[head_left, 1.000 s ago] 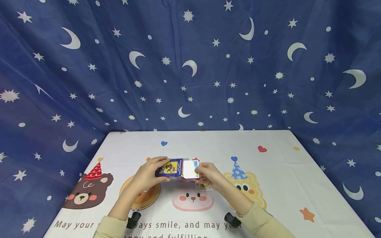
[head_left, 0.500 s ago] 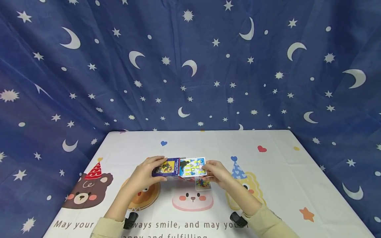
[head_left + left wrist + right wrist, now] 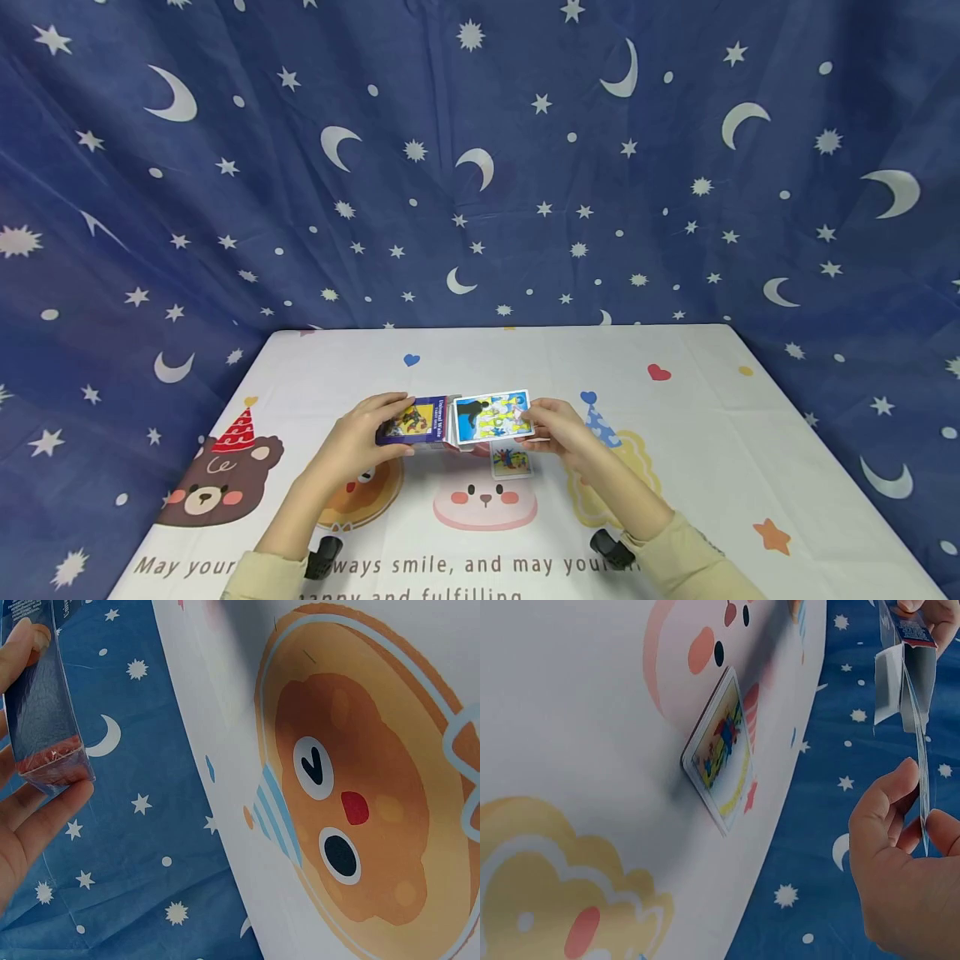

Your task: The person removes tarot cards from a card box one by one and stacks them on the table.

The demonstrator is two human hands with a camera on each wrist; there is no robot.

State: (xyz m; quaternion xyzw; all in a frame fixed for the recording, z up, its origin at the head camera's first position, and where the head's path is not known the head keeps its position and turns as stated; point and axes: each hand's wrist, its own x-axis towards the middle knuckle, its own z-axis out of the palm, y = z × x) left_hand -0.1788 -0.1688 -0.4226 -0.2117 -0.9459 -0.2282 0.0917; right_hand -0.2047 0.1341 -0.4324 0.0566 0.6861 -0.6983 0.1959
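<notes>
Above the counter point(image 3: 697, 450), a card box point(image 3: 412, 419) is gripped in the left hand's point(image 3: 357, 435) curled fingers point(image 3: 54, 819), its mouth apparently turned for alignment toward a thin card point(image 3: 491, 417) pinched between the right hand's point(image 3: 561, 428) fingers point(image 3: 885, 796); a card stack point(image 3: 512, 463) is supported below.

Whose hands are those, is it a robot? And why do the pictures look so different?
No robot here, just a person. The wide picture comes from a camera on the person's head, looking forward and down. The two tilted close-ups come from little cameras, one on each wrist.

The left hand holds a blue card box. The right hand pinches a picture card by one end, near the box's open end. There may be more than one card; I can't tell. A small pile of cards lies on the white tablecloth, which has cartoon faces printed on it.
</notes>
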